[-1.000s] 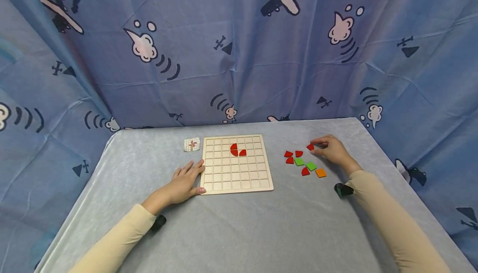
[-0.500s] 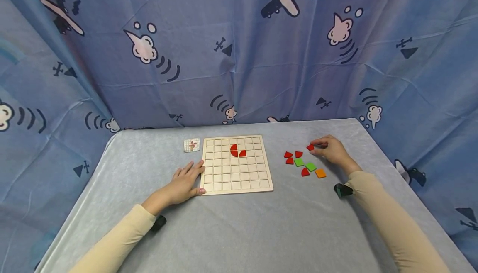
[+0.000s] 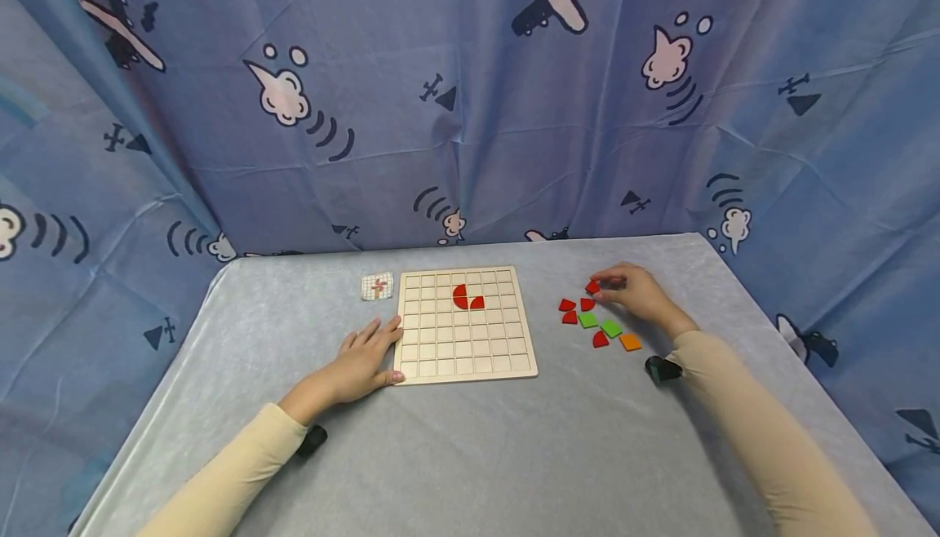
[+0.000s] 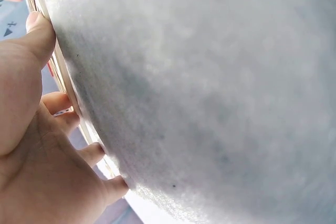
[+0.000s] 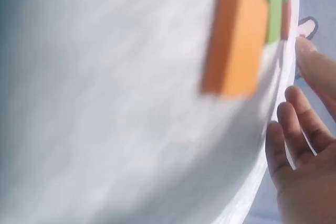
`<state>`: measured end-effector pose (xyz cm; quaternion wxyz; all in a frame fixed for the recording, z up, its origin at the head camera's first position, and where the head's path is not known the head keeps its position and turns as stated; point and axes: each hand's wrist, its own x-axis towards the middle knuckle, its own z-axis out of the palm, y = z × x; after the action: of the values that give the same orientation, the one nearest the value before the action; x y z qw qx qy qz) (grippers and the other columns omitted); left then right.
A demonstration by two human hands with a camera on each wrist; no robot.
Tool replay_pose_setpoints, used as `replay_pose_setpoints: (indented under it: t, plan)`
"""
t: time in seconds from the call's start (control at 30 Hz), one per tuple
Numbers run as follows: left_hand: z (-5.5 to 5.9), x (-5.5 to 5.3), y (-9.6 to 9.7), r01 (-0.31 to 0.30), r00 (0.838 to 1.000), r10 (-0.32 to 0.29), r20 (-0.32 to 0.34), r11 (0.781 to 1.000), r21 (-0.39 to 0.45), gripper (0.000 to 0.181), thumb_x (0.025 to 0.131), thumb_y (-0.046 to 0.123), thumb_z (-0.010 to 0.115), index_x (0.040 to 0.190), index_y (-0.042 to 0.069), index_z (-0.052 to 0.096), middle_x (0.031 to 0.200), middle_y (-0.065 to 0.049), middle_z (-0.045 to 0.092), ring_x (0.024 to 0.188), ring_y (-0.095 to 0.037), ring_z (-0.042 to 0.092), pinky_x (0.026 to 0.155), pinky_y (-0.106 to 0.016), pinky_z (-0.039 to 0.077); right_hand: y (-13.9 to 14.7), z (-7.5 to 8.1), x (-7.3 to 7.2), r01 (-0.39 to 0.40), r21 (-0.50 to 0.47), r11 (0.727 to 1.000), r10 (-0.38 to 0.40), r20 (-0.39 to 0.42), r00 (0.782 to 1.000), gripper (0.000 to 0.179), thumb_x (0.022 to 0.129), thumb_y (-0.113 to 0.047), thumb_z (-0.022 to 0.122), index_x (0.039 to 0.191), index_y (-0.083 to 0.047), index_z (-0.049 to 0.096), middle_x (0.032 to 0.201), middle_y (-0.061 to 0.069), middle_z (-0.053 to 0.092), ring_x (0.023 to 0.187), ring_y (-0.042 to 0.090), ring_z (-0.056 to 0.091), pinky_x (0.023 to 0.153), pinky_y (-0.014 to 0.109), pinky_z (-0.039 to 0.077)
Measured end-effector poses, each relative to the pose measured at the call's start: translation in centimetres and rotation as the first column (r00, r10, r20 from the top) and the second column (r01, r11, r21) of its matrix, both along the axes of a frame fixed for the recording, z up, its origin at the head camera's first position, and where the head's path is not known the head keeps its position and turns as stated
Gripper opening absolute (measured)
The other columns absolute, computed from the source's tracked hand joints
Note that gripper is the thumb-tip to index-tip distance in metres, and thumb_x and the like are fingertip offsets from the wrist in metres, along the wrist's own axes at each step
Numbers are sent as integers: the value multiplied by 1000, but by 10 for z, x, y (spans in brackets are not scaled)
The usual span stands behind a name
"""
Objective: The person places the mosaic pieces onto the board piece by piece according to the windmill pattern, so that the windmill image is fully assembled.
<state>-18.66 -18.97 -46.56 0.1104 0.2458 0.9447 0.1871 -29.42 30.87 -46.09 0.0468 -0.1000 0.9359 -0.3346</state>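
Observation:
My right hand [image 3: 637, 292] pinches a red quarter-circle tile [image 3: 592, 286] between thumb and fingers, just behind another red tile [image 3: 587, 304]. My left hand [image 3: 360, 360] lies with fingers spread at the left edge of a wooden grid board [image 3: 466, 349], thumb and index finger touching its rim. On the board, several red quarter-circle pieces [image 3: 460, 302] sit in cells near the upper middle. In the left wrist view, the left thumb [image 4: 39, 38] rests along the board's edge. The right wrist view shows the right hand [image 5: 310, 156] with fingers bent; the pinched tile is out of sight there.
Right of the board lie more red tiles [image 3: 569, 317], two green squares [image 3: 612, 328] and an orange square [image 3: 630, 342]. A small pattern card [image 3: 378, 286] is beyond the left hand. A blue printed curtain [image 3: 455, 113] hangs behind the grey-covered table [image 3: 470, 455].
The right hand has moved a little to the left, carrying the red tile closer to the other red pieces. The left hand has stayed at the board's edge.

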Motion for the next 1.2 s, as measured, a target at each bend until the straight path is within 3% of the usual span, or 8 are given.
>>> replay_pose_setpoints:
  t: [0.37, 0.67, 0.87, 1.2]
  plan:
    - [-2, -1, 0, -9, 1000, 9, -8, 1000, -5, 77, 94, 42, 62, 153, 4, 31, 166, -14, 19, 151, -48, 16, 111, -76, 17, -43, 12, -6, -146, -47, 988, 148, 43, 988, 38, 92, -16, 70, 129, -6, 66, 128, 15, 60, 120, 37, 57, 102, 55, 48]
    - [-3, -1, 0, -5, 1000, 5, -1, 1000, -7, 77, 94, 42, 62, 154, 5, 30, 167, -14, 17, 152, -48, 15, 112, -76, 17, -77, 13, -12, -246, -79, 966, 249, 34, 968, 37, 89, -17, 75, 125, -9, 70, 123, 14, 65, 110, 30, 59, 94, 42, 48]
    - [-4, -2, -1, -9, 1000, 9, -3, 1000, 0, 77, 94, 43, 62, 154, 5, 31, 167, -14, 18, 151, -48, 16, 111, -76, 17, -97, 12, -16, -287, -88, 954, 291, 40, 956, 38, 88, -17, 75, 125, -12, 70, 123, 11, 65, 112, 29, 61, 95, 45, 49]
    - [-1, 0, 0, -5, 1000, 5, -1, 1000, 10, 77, 94, 40, 63, 153, 3, 31, 166, -15, 18, 151, -48, 15, 112, -76, 17, -124, 11, -24, -334, -56, 941, 337, 54, 940, 36, 86, -17, 78, 121, -16, 73, 119, 8, 66, 105, 24, 59, 88, 37, 47]
